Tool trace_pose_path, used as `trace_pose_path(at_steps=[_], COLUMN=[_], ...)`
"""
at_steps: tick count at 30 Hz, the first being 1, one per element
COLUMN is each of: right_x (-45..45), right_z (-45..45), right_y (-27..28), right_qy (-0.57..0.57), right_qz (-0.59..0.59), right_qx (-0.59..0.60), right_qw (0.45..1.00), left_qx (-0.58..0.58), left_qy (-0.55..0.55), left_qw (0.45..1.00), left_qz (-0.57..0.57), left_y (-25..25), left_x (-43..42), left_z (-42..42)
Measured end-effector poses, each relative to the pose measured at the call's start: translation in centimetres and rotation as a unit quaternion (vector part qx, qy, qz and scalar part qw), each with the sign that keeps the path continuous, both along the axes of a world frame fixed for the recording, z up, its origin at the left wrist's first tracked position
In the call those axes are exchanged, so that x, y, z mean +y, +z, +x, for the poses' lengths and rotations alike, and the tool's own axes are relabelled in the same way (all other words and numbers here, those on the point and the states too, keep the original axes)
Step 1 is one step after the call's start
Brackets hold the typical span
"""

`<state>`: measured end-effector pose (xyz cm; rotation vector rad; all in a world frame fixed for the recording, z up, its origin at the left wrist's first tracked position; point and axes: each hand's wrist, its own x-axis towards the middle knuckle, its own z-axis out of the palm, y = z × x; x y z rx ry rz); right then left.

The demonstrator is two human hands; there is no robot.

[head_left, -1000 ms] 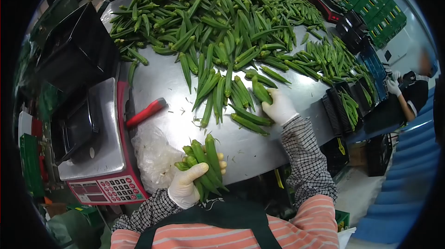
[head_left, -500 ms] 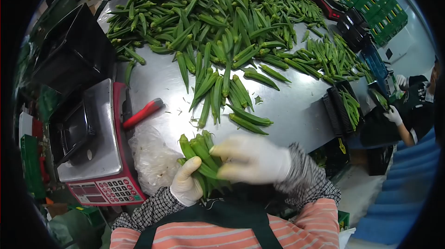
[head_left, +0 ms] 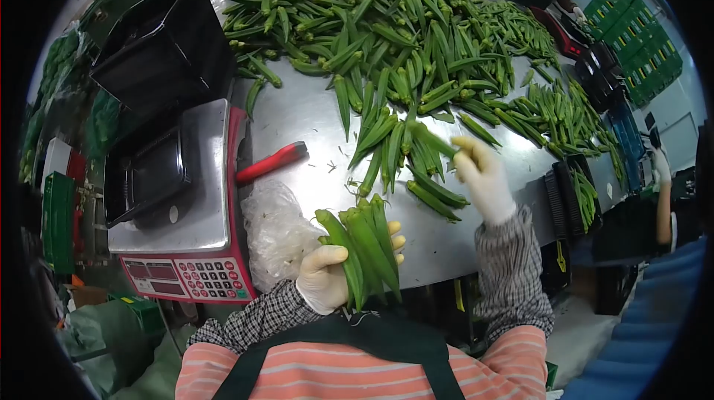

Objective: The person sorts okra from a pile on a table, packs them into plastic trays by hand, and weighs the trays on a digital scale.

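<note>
My gloved left hand (head_left: 326, 279) is wrapped round a bunch of okra (head_left: 362, 240), held upright close to my apron. Its thumb lies across the front, and fingertips show at the far side. Over the table, my gloved right hand (head_left: 483, 177) pinches one okra pod (head_left: 431, 138) by its end; the pod is smeared by motion. Beneath and beside that hand lie loose okra pods (head_left: 433, 200). Beyond them rises a large heap of okra (head_left: 349, 20).
At my left stands a red scale (head_left: 178, 270) bearing a black tray (head_left: 145, 177), with stacked black trays (head_left: 167, 43) behind. A red-handled knife (head_left: 271, 163) and a clear plastic bag (head_left: 275, 225) lie nearby. Right: a black tray of okra (head_left: 584, 195) and a co-worker's arm (head_left: 663, 199).
My right hand has moved from the bunch up and right over the table and now pinches a pod. The left hand still holds its bunch. The camera view has shifted.
</note>
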<state>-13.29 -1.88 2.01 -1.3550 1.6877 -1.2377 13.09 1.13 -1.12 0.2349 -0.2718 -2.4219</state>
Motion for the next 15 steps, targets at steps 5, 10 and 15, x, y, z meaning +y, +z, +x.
trace_pose_path(at_steps=[5,10,15], right_x=[6.9,7.9,6.6], right_z=[9.7,12.0,14.2], right_y=[2.7,4.2,6.8], right_qy=[0.174,0.228,0.226], right_qz=[-0.134,-0.139,-0.213], right_qx=[0.317,0.395,0.458], right_qw=[0.923,0.879,0.833], left_qx=[0.009,-0.062,0.027], left_qy=[0.026,-0.001,0.005], left_qw=[0.999,0.997,0.999], left_qz=[0.02,-0.044,0.026], left_y=[-0.8,1.8,3.9], left_x=[0.7,1.0,1.3], left_z=[0.0,1.7,3.7])
